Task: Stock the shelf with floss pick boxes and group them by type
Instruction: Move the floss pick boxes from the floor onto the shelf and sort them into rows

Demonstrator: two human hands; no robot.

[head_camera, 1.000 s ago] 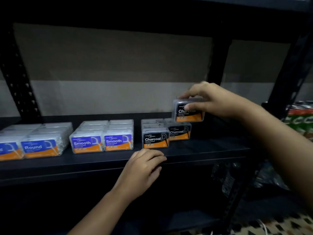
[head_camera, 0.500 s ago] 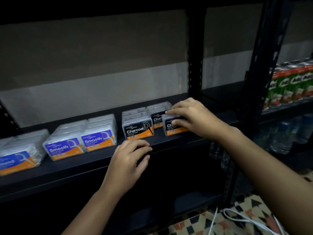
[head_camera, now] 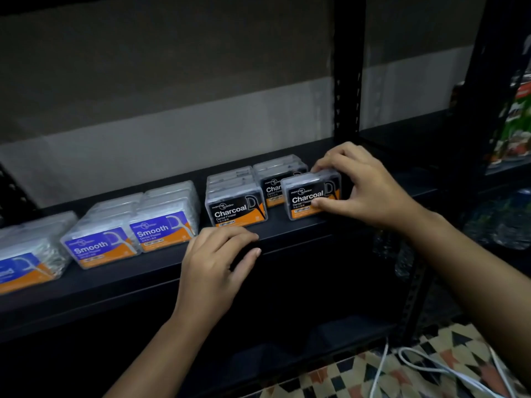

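On the dark shelf (head_camera: pixel 287 242) stand rows of clear floss pick boxes. Black and orange Charcoal boxes form the right group: one front box (head_camera: pixel 236 208), a second row (head_camera: pixel 273 185) behind, and another Charcoal box (head_camera: pixel 311 195) at the far right. My right hand (head_camera: pixel 362 188) pinches that far-right box, fingers on its top and thumb on its front. Two blue Smooth rows (head_camera: pixel 162 228) (head_camera: pixel 100 247) sit to the left. A blue box (head_camera: pixel 23 268) at the left edge is cut off. My left hand (head_camera: pixel 218 262) rests on the shelf's front edge, fingers curled over it.
A black perforated upright post (head_camera: pixel 347 70) rises behind the Charcoal boxes. A second shelving unit at right holds red and green packs (head_camera: pixel 514 122). White cables (head_camera: pixel 431 366) lie on the patterned tile floor at lower right. Below is a dark lower shelf.
My right hand brought the Charcoal box down from the air onto the shelf at the right of the Charcoal group. The view shifted right and down. My left hand stayed on the shelf edge.
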